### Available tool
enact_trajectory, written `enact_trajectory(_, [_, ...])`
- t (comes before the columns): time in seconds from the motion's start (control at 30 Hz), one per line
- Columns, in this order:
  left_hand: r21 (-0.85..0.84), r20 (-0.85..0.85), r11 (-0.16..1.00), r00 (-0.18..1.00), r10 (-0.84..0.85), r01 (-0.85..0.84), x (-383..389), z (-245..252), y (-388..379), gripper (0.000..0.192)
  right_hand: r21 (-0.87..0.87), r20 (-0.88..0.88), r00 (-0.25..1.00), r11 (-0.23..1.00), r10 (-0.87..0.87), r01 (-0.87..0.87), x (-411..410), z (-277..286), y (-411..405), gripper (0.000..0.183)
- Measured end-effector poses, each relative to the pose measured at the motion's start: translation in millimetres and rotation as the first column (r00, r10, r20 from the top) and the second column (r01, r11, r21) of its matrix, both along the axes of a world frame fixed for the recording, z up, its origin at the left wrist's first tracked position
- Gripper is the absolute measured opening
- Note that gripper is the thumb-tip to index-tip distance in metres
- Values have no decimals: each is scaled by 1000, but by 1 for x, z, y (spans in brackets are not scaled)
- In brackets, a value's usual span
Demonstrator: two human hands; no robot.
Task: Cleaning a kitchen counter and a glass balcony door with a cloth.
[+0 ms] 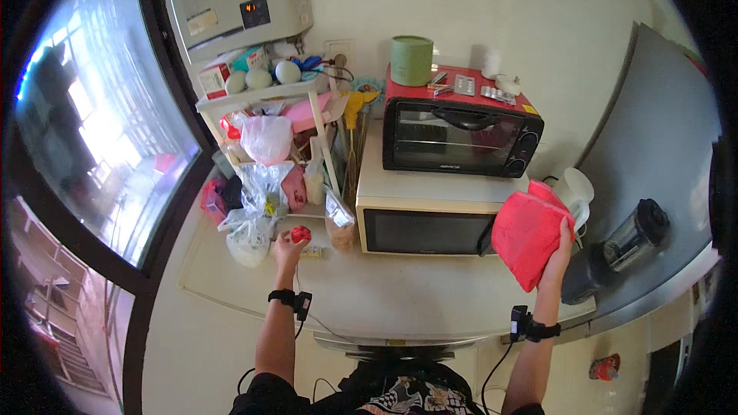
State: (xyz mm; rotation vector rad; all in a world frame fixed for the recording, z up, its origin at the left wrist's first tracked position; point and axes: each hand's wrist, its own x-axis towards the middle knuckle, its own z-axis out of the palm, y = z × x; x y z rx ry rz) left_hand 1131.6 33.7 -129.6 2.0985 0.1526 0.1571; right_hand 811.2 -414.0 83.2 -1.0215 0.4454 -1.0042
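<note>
My left hand (287, 249) holds a small red object (300, 234) in its fingers, over the left part of the white countertop (403, 282); its exact kind is too small to tell. Beside that hand lies a clear plastic bag with white contents (248, 245). In my right hand (558, 259) is a folded red cloth (527, 236), raised in front of the right end of the cream microwave oven (426, 231). The cloth hides part of the microwave's right side and of a white kettle-like appliance (575, 187) behind it.
A black and red toaster oven (455, 138) stands on the microwave, with a green canister (411, 61) and pill blister packs (464, 85) on top. A packed white shelf rack (259, 95) is at left, below a water heater (236, 0). A blender (631, 239) stands at right.
</note>
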Motion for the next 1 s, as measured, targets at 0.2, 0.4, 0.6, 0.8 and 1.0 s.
enact_trajectory(0.2, [-245,151,958,982,-113,148,-19,-87,8,67,-55,45,985,984,-167,169,5,39,14,56])
enact_trajectory(0.4, [-52,19,980,981,-191,192,-54,-70,-12,56,-621,95,912,692,-398,367,78,-3,44,45])
enact_trajectory(0.6, [34,116,976,969,-217,215,-70,-81,-32,45,-968,-216,947,175,-236,-178,151,-59,100,41])
enact_trajectory(0.8, [119,-96,948,953,-286,296,-120,-73,-24,35,-968,-244,935,118,-256,-220,150,-58,98,44])
enact_trajectory(1.0, [105,-19,941,946,-322,323,-163,-23,-72,32,-967,-255,945,82,-206,-243,134,-57,56,46])
